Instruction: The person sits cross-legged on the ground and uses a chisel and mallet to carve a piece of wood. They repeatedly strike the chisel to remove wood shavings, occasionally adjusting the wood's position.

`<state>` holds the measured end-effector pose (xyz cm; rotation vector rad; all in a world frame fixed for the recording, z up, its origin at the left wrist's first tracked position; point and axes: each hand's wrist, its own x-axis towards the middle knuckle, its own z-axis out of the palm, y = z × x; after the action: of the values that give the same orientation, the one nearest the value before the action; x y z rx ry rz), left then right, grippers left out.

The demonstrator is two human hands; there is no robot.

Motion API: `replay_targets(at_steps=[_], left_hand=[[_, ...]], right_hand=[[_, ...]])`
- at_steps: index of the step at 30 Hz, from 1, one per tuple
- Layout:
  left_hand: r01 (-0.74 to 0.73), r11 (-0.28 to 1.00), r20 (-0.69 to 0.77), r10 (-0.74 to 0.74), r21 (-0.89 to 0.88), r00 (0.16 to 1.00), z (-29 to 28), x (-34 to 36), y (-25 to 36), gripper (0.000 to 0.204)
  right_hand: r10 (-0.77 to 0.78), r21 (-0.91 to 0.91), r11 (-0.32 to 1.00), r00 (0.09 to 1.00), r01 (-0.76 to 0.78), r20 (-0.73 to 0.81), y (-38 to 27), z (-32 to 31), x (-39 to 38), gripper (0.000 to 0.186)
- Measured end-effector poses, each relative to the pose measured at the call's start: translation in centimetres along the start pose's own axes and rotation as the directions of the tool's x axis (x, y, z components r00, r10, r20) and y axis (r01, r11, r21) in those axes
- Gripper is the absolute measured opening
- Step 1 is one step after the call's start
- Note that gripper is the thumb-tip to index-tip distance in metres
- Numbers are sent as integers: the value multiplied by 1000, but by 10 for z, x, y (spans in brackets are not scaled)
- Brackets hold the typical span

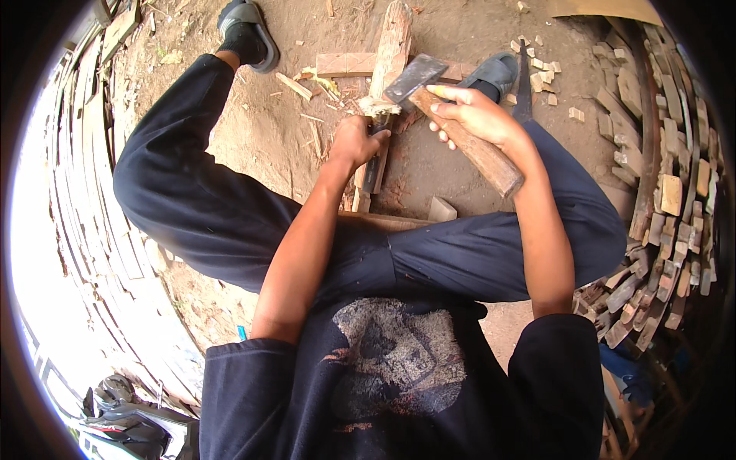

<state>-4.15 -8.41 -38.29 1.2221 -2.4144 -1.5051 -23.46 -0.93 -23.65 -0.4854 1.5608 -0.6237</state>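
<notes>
My left hand (355, 142) is closed round a dark chisel-like tool (372, 170) with a pale, frayed top (379, 105). It lies along or over a long rough wooden piece (393, 42), which crosses a shorter block (341, 65) on the dirt. My right hand (460, 115) grips a hammer high on its wooden handle (491, 165); the dark metal head (408, 78) is just right of and above the frayed top. Whether the head touches it I cannot tell. Wood chips (303, 90) lie left of my left hand.
My legs are bent either side of the work, feet in grey sandals (253, 34). Stacked wooden offcuts (671, 195) line the right, small blocks (540, 73) lie near a dark saw-like blade (524, 77), planks (92, 176) run along the left, and part of a motorbike (134, 422) shows lower left.
</notes>
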Motion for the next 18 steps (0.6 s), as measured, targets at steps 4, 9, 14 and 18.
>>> replay_targets(at_steps=[4,9,14,18], left_hand=[[74,996,-47,-76,-44,996,-8,9,-1,38],[268,905,28,-274,-330,961,-23,24,-1,40],[214,828,-248,-385,-517,889,-5,32,-19,31],[144,721,-322,-467,-678,824,-3,34,-28,29]], right_hand=[[6,56,998,984,4,-180,24,-16,-8,60],[52,188,982,955,4,-293,71,-24,16,63],[79,358,934,970,9,-231,110,-9,44,64],[134,286,955,976,-81,-172,122,6,53,61]])
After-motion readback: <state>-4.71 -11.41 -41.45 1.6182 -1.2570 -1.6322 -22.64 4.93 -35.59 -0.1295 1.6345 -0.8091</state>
